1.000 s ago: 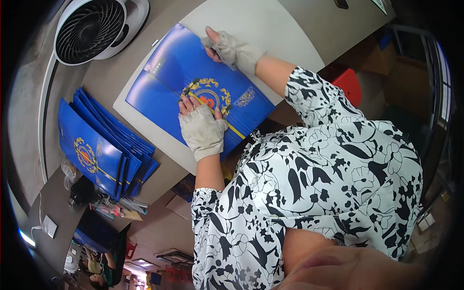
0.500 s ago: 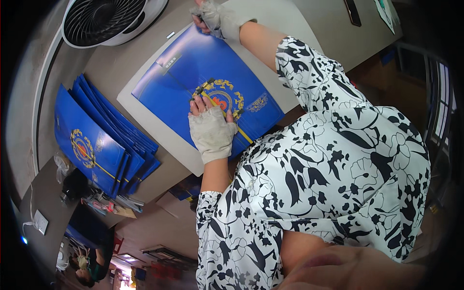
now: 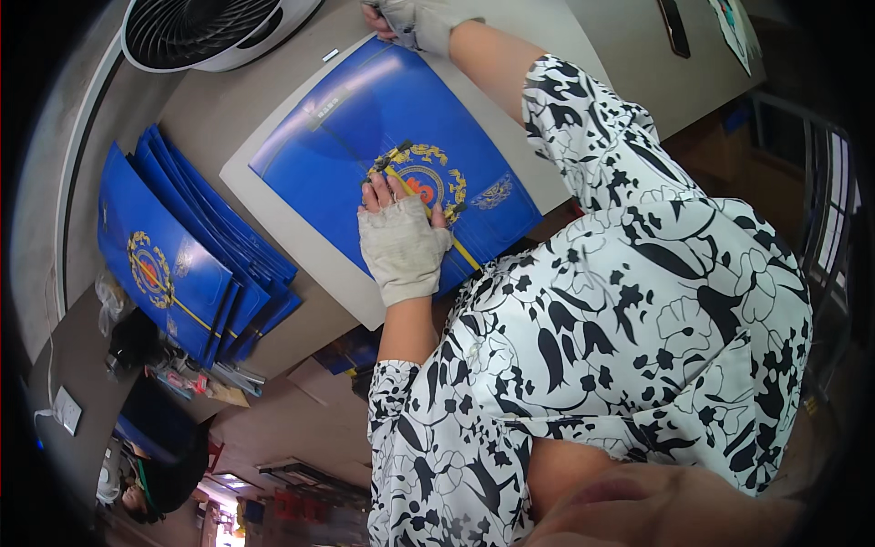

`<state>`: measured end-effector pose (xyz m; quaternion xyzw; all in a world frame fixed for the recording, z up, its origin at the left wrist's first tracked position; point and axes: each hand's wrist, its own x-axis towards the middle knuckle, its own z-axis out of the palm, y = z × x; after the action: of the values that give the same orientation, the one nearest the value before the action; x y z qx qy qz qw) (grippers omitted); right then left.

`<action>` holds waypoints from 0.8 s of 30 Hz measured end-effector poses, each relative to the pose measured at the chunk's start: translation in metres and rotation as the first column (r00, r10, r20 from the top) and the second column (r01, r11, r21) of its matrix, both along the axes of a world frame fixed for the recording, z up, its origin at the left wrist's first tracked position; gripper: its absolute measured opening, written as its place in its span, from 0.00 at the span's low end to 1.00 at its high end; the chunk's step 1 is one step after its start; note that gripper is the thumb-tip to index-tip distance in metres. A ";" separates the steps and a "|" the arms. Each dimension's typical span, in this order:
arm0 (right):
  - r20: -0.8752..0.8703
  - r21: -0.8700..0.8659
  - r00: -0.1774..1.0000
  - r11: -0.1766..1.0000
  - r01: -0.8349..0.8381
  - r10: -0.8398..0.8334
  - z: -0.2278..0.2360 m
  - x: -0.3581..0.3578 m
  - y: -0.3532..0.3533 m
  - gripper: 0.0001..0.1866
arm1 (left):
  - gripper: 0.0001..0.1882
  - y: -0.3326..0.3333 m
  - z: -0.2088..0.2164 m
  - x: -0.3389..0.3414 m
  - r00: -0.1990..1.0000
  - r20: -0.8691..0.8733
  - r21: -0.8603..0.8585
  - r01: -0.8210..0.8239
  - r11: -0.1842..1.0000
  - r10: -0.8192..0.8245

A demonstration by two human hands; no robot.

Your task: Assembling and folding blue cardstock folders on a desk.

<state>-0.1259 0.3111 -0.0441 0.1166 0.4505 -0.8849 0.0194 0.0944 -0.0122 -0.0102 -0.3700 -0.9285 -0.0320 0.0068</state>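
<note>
A flat blue printed piece (image 3: 310,173), folder-like, with a gold ring emblem and a yellow stripe, lies on a pale board (image 3: 264,196). My left hand (image 3: 403,244), in a light fingerless glove, rests on it beside the emblem with fingers stretched out flat. At the top edge of the picture, my right hand (image 3: 415,23) wears a similar, smudged glove and is partly cut off. Its fingers are curled by the piece's far edge; whether they hold anything is hidden.
A stack of similar blue pieces (image 3: 178,260) leans fanned out at the left. Behind stands a black-and-white fan (image 3: 205,32), with a small metallic object (image 3: 330,56) nearby. A dark phone-like object (image 3: 674,27) lies at the far right. Another person (image 3: 164,483) is at lower left.
My right hand has shifted slightly toward the top edge, showing more of the blue piece's far edge. My left hand stays nearly where it was. The person in the background has moved.
</note>
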 end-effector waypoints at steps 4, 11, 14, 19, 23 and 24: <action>-0.035 -0.075 0.999 0.997 -0.023 0.020 -0.002 -0.003 0.020 0.31 | 0.41 0.003 0.002 0.003 1.000 -0.024 0.012 0.013 1.000 -0.012; -0.008 -0.268 0.990 0.954 0.133 -0.140 0.021 0.039 0.018 0.32 | 0.42 0.002 0.001 0.000 0.999 0.050 -0.038 -0.019 0.999 0.021; 0.036 0.147 0.999 0.989 0.010 -0.015 0.016 0.073 -0.024 0.47 | 0.41 0.002 0.000 0.000 0.999 0.033 -0.017 -0.009 1.000 0.010; 0.097 0.366 0.995 0.930 -0.021 -0.015 -0.001 0.089 -0.029 0.36 | 0.42 0.001 -0.001 0.002 0.999 -0.029 -0.001 0.016 1.000 -0.016; 0.054 0.232 0.994 0.969 0.084 -0.099 -0.005 0.068 -0.038 0.33 | 0.41 0.000 -0.001 0.000 1.000 0.013 -0.074 -0.011 0.997 0.012; 0.068 0.201 0.988 0.972 0.121 -0.137 -0.018 0.063 -0.021 0.32 | 0.41 0.005 -0.001 -0.002 1.000 0.025 -0.073 0.005 0.997 -0.003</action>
<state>-0.0627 0.2898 -0.0623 0.1829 0.5258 -0.8301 -0.0313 0.0926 -0.0070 -0.0108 -0.3715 -0.9283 -0.0027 -0.0181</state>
